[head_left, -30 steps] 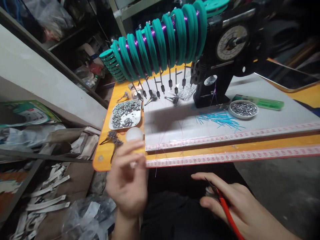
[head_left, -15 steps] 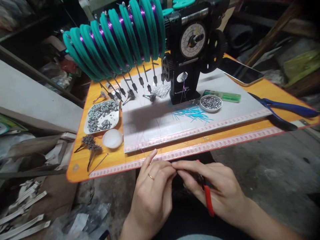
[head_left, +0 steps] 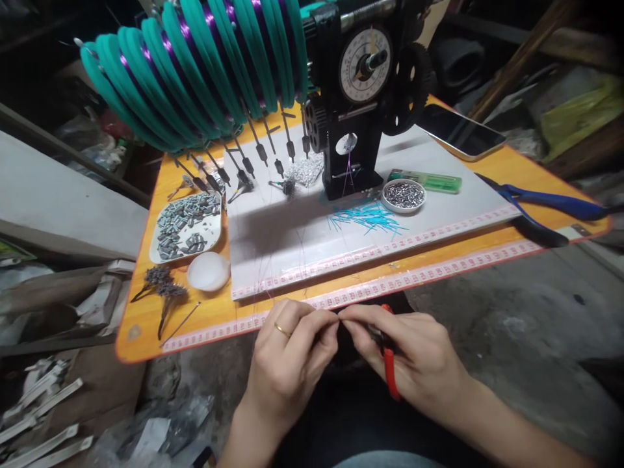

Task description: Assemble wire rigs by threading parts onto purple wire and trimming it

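Observation:
Just in front of the table's near edge, my two hands meet at the fingertips. My left hand (head_left: 290, 354), with a ring on one finger, is closed in a pinch; whatever lies between thumb and forefinger is too small to make out. My right hand (head_left: 414, 351) pinches at the same spot, thumb against forefinger. Red-handled pliers (head_left: 390, 374) are tucked in its palm, their head mostly hidden by the fingers. Thin purple threads (head_left: 266, 276) hang over the board's front edge near my left hand.
A black winding machine (head_left: 353, 130) with teal spools (head_left: 195, 78) of purple wire stands on the white board (head_left: 312, 253). Around it are a tray of grey weights (head_left: 188, 224), a white cup (head_left: 208, 272), a dish of metal bits (head_left: 403, 196), blue strands (head_left: 368, 218), blue-handled pliers (head_left: 550, 201) and a phone (head_left: 461, 132).
My left hand's fingers have curled in, the raised forefinger-side finger now folded. Both hands stay together at the fingertips. The red handles have tilted more upright. The view has shifted slightly.

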`<state>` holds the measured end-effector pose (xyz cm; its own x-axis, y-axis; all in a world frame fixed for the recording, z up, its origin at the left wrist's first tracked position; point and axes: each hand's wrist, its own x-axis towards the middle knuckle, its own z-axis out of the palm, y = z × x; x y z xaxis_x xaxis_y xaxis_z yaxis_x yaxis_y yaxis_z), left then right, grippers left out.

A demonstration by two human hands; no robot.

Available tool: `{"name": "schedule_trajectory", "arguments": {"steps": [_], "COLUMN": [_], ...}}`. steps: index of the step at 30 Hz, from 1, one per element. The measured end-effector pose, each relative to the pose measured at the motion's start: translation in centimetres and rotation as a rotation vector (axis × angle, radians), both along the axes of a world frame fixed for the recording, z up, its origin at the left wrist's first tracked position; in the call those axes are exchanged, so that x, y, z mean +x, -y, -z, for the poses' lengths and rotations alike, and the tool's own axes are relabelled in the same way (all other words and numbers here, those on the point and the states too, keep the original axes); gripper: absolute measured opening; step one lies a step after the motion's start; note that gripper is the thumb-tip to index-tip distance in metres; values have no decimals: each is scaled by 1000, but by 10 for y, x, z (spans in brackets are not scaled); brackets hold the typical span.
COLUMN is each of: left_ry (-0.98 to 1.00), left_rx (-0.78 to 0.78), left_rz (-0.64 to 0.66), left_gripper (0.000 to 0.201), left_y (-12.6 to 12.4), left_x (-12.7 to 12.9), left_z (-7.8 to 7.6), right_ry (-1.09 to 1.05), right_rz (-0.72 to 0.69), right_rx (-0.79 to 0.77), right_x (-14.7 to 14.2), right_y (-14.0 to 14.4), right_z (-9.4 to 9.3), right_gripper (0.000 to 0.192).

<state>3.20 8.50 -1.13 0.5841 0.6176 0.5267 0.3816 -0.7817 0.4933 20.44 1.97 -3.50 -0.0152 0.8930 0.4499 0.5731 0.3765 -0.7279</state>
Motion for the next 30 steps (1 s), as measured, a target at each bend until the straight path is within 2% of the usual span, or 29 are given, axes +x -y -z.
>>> {"name": "schedule_trajectory", "arguments": {"steps": [6,13,20,24,28,30], "left_ry": [-166,-205,-187,-202,-182,-174], "left_rx": [44,-52,-57,-54,-55,-47], "left_rz": [-112,-106,-82,-57,-75,-99], "left_gripper": [6,8,8,9,31,26], "left_y": [-9,-7,-9,-9,-10,-10], "left_x": [11,13,12,9,-1,-7], "left_z": [0,-7,-8,-10,-10,-8], "right_ry": [58,142,273,476,742,829], "right_rz": [109,13,-17,11,4,-19], "right_rx": [-42,-85,-19,22,54,46], "right_x": [8,9,2,4,6,7], "right_y": [6,14,10,7,5,5], "right_z": [-1,7,11,0,-14,-19], "right_gripper": [27,43,45,38,39,41]}}
